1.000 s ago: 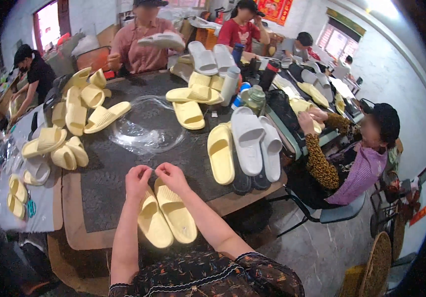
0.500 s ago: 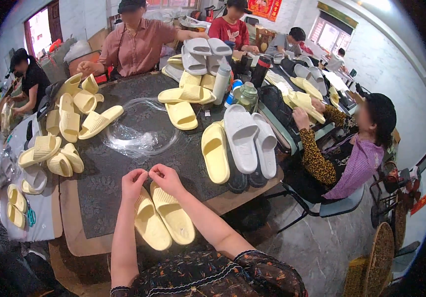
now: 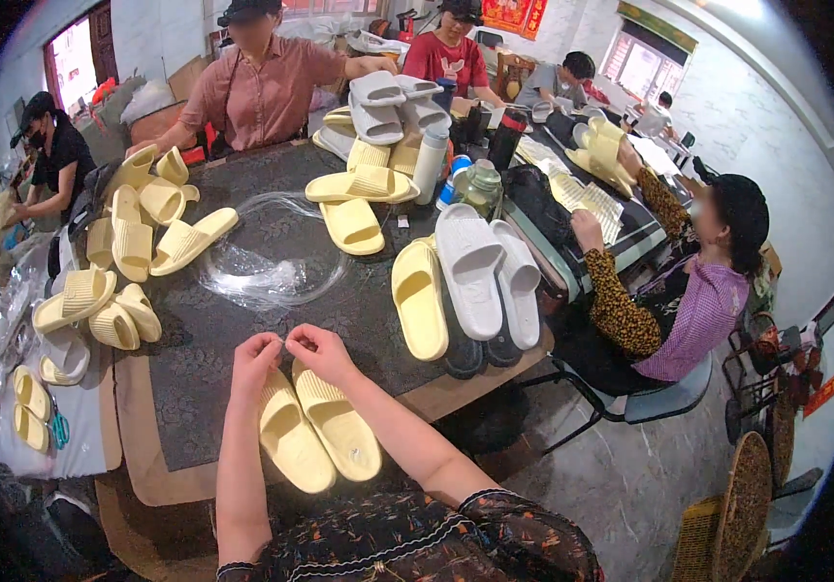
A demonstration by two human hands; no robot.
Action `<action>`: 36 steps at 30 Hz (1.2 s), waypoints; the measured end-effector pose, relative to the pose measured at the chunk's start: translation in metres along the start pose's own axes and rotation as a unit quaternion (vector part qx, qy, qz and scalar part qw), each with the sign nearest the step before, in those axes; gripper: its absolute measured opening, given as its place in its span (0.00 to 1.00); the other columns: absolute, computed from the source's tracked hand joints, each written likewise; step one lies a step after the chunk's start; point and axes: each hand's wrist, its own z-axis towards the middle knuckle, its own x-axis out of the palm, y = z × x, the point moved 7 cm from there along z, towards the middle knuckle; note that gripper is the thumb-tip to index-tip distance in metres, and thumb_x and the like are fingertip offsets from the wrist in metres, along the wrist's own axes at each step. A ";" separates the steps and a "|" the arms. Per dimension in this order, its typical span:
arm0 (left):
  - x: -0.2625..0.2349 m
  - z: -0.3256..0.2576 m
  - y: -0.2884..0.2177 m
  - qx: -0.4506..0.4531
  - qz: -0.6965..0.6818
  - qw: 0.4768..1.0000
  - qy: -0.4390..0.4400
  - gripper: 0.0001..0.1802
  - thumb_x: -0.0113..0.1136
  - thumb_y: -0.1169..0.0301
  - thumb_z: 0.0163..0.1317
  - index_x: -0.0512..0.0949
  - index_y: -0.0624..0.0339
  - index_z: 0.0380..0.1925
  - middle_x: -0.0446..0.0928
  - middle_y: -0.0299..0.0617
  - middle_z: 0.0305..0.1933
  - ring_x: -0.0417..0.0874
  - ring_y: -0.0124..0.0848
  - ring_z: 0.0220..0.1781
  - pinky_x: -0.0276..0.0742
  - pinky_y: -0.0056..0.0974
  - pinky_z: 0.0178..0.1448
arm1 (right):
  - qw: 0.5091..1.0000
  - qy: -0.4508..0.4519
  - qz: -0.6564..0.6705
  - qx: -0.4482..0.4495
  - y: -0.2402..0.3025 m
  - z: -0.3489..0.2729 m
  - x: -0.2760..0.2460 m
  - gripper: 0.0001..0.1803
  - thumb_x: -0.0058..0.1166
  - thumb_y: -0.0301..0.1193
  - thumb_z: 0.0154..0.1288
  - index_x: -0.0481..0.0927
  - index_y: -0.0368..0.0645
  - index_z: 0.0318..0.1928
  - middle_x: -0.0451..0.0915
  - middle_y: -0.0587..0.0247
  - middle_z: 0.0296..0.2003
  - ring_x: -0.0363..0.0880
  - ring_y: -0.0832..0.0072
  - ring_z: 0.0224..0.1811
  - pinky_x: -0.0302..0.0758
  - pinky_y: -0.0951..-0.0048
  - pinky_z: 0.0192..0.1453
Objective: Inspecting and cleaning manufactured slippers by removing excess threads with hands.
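Observation:
A pair of pale yellow ribbed slippers lies at the table's near edge, toes pointing away from me. Above their toe ends my left hand and my right hand nearly meet. Both have thumb and fingertips pinched together; whatever they hold is too small or too clear to make out. Beyond my hands a loose coil of clear plastic strands rests on the dark patterned tabletop.
Yellow slippers are heaped on the left, near blue-handled scissors. To the right stand grey slippers beside a yellow one. Farther back are a white bottle and a glass jar. Several people work around the tables.
My hands have shifted slightly, still pinched near each other. The person on the right has moved a yellow slipper farther away with one hand. The person across the table has lowered one hand.

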 end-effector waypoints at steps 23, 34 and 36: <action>0.005 -0.011 -0.004 -0.088 -0.036 0.994 0.055 0.03 0.62 0.71 0.57 0.80 0.57 0.27 0.73 0.24 0.24 0.69 0.14 0.24 0.61 0.24 0.29 | 0.993 -0.017 -0.084 -0.083 0.020 -0.006 0.000 0.07 0.59 0.30 0.60 0.79 0.40 0.34 0.72 0.67 0.24 0.69 0.80 0.25 0.68 0.76 0.30; -0.001 -0.002 0.015 -0.086 0.001 0.995 0.058 0.04 0.63 0.71 0.56 0.80 0.58 0.27 0.75 0.27 0.25 0.71 0.17 0.25 0.64 0.25 0.31 | 0.998 0.027 -0.056 -0.009 0.008 -0.002 0.004 0.07 0.58 0.29 0.61 0.78 0.39 0.35 0.76 0.70 0.25 0.71 0.85 0.26 0.70 0.80 0.31; -0.004 0.000 0.021 -0.086 0.012 0.996 0.034 0.05 0.62 0.69 0.59 0.81 0.58 0.30 0.76 0.26 0.25 0.69 0.15 0.24 0.62 0.24 0.28 | 0.998 0.034 -0.006 0.051 0.000 0.000 0.007 0.07 0.58 0.29 0.62 0.78 0.38 0.35 0.76 0.72 0.26 0.70 0.87 0.26 0.70 0.80 0.31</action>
